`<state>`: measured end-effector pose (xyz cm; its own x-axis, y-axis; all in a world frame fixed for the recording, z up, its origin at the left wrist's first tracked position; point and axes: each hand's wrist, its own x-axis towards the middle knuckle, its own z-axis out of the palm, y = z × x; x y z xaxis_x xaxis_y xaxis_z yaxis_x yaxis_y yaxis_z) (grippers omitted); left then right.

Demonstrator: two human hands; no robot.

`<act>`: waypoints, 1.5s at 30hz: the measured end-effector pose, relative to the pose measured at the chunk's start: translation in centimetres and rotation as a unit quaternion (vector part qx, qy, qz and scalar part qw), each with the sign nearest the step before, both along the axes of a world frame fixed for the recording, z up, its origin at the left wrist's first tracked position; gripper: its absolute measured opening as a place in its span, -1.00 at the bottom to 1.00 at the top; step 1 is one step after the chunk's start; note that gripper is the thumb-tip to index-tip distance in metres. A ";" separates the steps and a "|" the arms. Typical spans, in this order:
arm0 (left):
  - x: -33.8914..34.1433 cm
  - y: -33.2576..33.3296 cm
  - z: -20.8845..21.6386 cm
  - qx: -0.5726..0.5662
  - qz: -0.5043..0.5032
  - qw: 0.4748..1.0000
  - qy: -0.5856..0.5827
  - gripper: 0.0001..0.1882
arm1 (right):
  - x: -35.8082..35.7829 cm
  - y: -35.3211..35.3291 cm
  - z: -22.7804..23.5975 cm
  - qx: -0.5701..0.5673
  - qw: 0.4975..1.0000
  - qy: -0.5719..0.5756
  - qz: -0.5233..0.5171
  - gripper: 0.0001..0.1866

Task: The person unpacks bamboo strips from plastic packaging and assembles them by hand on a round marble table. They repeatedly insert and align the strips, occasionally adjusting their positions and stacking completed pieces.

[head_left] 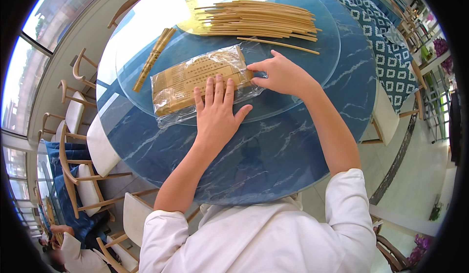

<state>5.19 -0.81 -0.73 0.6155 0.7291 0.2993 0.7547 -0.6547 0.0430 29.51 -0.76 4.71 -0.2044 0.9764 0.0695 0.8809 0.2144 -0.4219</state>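
Note:
A flat pack of brown printed paper sleeves (178,80) in clear plastic wrap lies slanted on the glass turntable. My left hand (215,112) rests flat on its near side, fingers stretched out and thumb spread. At the pack's right end, my right hand (281,73) pinches the edge between thumb and index finger. Whether it grips plastic or paper is hard to make out. Loose plastic film shows around that end. Beyond the pack lies a pile of loose wooden chopsticks (259,19), with a single chopstick (281,45) apart on the near side.
Left of the pack lies a narrow printed brown sleeve (154,60). The round blue marbled table (254,170) carries a glass turntable (317,68). A patterned blue cloth (386,48) drapes at the right. Wooden chairs (88,185) stand at the left; another person (80,256) sits at lower left.

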 end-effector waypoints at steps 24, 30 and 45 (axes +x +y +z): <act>0.0 -0.1 -0.2 0.006 -0.001 1.000 -0.005 -0.11 | -1.5 0.6 -0.6 -0.029 0.985 0.147 -0.080 -0.78; 0.1 -0.1 0.0 -0.002 -0.001 1.000 -0.005 -0.11 | -1.3 0.5 -1.5 0.075 0.985 0.144 -0.059 -0.81; 0.3 1.4 3.3 0.019 -0.075 0.991 -0.111 0.02 | 4.0 -9.0 11.8 0.390 0.849 0.286 -0.215 -0.91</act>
<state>5.51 0.56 2.56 0.6318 0.6200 0.4653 0.6230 -0.7633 0.1711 33.54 -9.72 16.55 0.4432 0.5636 0.6971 0.6479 0.3360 -0.6836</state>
